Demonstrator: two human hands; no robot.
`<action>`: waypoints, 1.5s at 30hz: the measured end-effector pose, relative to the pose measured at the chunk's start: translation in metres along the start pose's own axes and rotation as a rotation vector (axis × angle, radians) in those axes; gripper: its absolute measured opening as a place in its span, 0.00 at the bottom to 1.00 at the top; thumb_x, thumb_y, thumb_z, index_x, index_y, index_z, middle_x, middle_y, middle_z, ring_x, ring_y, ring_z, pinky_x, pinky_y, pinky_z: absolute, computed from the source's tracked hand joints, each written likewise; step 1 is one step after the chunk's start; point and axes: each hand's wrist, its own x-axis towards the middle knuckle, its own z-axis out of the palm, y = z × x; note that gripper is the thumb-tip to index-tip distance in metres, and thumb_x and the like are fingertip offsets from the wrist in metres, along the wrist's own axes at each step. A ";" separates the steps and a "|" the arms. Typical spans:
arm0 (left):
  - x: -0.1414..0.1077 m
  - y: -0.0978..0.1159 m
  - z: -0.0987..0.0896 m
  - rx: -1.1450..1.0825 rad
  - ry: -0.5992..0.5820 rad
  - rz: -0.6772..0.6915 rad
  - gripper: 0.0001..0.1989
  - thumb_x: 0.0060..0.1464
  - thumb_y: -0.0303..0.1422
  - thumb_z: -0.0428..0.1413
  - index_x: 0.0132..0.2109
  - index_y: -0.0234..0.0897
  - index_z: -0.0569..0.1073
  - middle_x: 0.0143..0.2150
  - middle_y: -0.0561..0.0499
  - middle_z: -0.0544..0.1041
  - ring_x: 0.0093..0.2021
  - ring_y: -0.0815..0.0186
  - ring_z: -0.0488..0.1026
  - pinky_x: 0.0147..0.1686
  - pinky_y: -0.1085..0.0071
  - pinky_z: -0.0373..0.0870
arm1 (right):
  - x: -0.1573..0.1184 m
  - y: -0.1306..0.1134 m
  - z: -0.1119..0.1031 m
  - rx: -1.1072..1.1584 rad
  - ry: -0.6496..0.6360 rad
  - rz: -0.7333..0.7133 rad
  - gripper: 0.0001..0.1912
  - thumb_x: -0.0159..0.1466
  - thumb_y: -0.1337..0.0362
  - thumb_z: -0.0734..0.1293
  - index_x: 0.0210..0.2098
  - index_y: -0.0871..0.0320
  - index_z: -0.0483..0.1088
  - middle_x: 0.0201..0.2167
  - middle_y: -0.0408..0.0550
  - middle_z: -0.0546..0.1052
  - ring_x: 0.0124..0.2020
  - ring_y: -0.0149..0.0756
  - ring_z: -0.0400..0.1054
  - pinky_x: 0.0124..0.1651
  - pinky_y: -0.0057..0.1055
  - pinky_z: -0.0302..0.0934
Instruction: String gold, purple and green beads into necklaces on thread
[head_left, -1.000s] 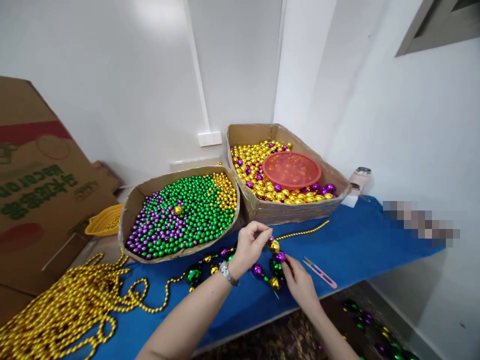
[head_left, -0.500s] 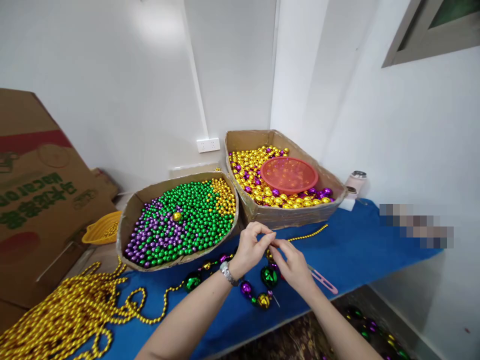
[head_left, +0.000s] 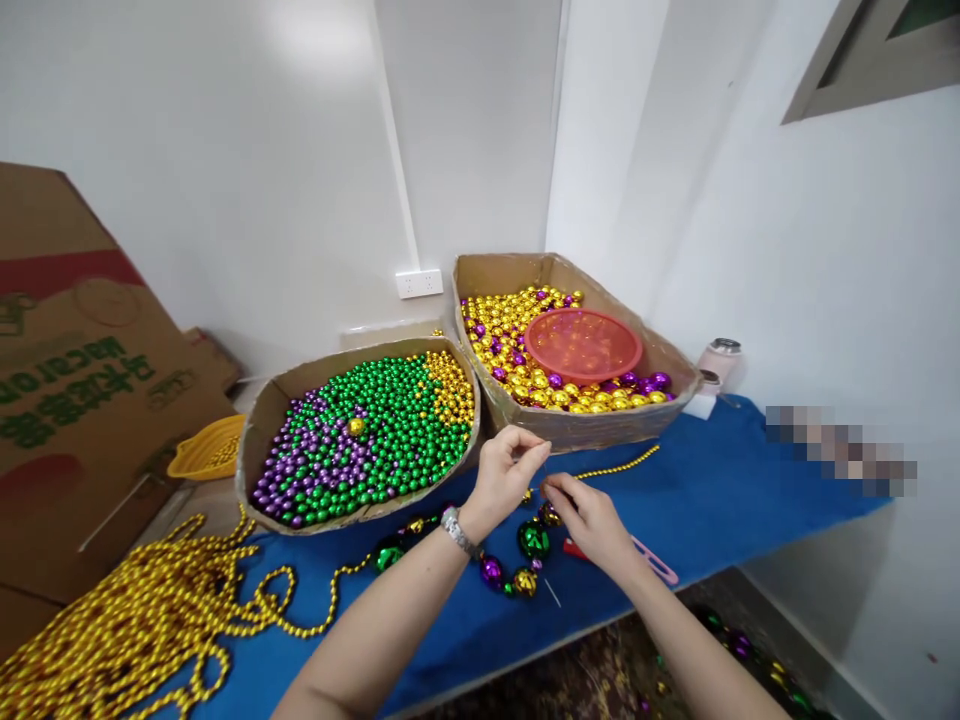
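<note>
Left hand (head_left: pixel 510 478): fingertips together, apparently on thin thread (head_left: pixel 547 462). Right hand (head_left: pixel 592 520): curled, can't tell if gripping. Bead strand (head_left: pixel 534 540) just below both. Loose left pinch could drop thread; hard tug could snap it.

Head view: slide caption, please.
Left hand and right hand pinched near a beaded strand, before two bead-filled boxes.

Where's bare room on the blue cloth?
Biggest: the blue cloth right of the short gold strand and pink snips; far end pixelated. Smaller: front edge, between left forearm and thin white stick. Crowded: left end, gold bead heap; back, green-bead box and gold-bead box; middle, garland near left hand and right hand.
</note>
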 end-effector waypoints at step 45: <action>-0.235 -0.047 -0.141 1.383 -0.436 -0.320 0.26 0.56 0.40 0.51 0.59 0.33 0.61 0.55 0.36 0.68 0.51 0.49 0.64 0.44 0.57 0.66 | -0.041 0.059 0.046 0.565 0.048 0.462 0.25 0.56 0.41 0.65 0.39 0.56 0.68 0.20 0.40 0.66 0.18 0.28 0.59 0.20 0.25 0.55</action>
